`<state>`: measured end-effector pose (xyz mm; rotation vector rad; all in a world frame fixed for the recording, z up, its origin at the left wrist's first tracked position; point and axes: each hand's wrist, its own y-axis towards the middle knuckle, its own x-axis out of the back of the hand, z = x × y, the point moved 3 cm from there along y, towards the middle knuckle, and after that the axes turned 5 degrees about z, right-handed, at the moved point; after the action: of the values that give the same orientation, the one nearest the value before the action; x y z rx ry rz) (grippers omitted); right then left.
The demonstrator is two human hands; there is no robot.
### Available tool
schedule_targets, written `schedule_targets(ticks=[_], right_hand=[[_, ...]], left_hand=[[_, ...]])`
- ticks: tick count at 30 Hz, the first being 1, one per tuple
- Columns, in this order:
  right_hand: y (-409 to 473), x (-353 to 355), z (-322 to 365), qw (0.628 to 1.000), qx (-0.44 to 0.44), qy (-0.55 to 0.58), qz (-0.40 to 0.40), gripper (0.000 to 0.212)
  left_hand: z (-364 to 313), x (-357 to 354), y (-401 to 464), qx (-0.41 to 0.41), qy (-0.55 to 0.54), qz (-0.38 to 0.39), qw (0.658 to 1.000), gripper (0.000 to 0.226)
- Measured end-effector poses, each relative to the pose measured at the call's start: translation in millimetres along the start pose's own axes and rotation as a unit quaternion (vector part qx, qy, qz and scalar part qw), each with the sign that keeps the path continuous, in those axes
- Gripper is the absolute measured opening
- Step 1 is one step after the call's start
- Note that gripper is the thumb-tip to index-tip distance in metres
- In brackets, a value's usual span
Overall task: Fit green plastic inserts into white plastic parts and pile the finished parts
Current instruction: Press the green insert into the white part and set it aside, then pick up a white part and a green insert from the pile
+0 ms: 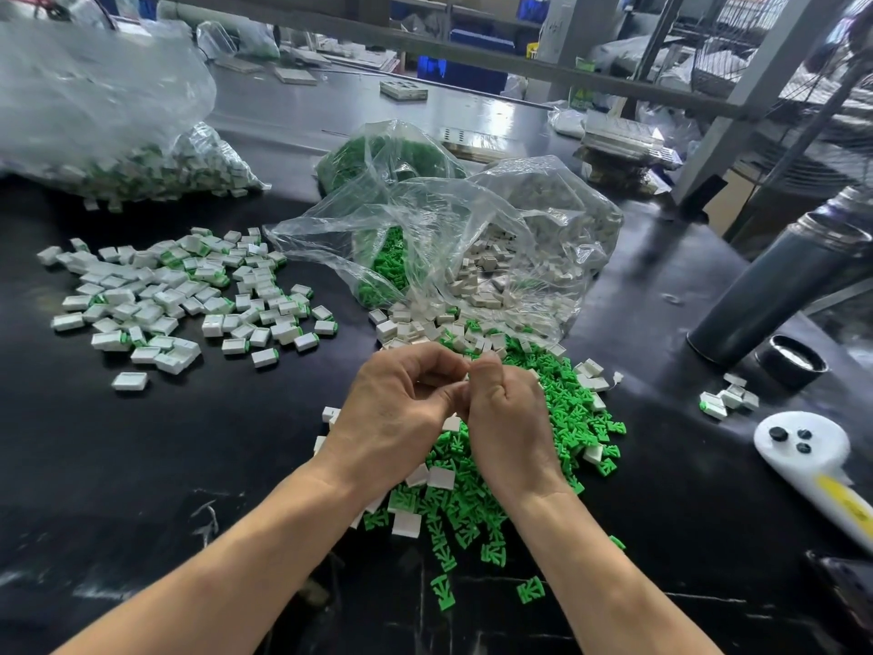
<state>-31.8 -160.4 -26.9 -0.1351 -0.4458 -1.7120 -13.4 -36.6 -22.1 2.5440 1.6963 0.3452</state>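
Both hands meet over the dark desk (198,446), knuckles up: the left hand (394,411) and right hand (508,418) are curled tight together, fingertips touching, and whatever small part they pinch is hidden between the fingers, so I cannot tell what each one holds. Right beneath them sprawls a heap of loose green inserts (557,408) mixed with bare white parts (441,477), spilling toward the near edge. Just behind the hands an open clear bag (472,238) sags over more white parts and green inserts, its mouth touching the heap. A second bag of green pieces (373,158) sits behind that. To the left, well apart from the hands, lies the finished pile (179,295), white with green showing at the ends, spread flat rather than stacked. Farther back on the left a big bag (118,134) holds more of the same. On the right stands a tilted dark flask (779,286), its black cap (791,366) beside it, a few finished pieces (730,399) near that, and a white controller (812,460) at the edge.
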Motion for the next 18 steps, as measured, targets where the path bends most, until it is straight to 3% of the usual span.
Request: schedule_targets(ticks=[7,10,14,18], right_hand=[[3.4,7.4,-8.4,0.999,-0.038,0.014,-0.019,0.066],[1.5,19.3,-6.2,0.999,0.001,0.024,-0.038,0.045],[1.4,20.3,-1.5,0.999,0.030,0.013,0.018,0.011],[0.3,19.7,-3.2,1.000,0.017,0.000,0.014,0.005]], left_hand=[[0.0,3.9,2.3,0.025,-0.020,-0.026,0.999,0.004],[0.5,9.2,3.5,0.032,-0.005,-0.049,0.998,0.005],[2.7,12.2,2.9,0.043,0.008,-0.052,0.998,0.005],[4.1,10.7,2.7,0.042,0.024,-0.044,0.998,0.018]])
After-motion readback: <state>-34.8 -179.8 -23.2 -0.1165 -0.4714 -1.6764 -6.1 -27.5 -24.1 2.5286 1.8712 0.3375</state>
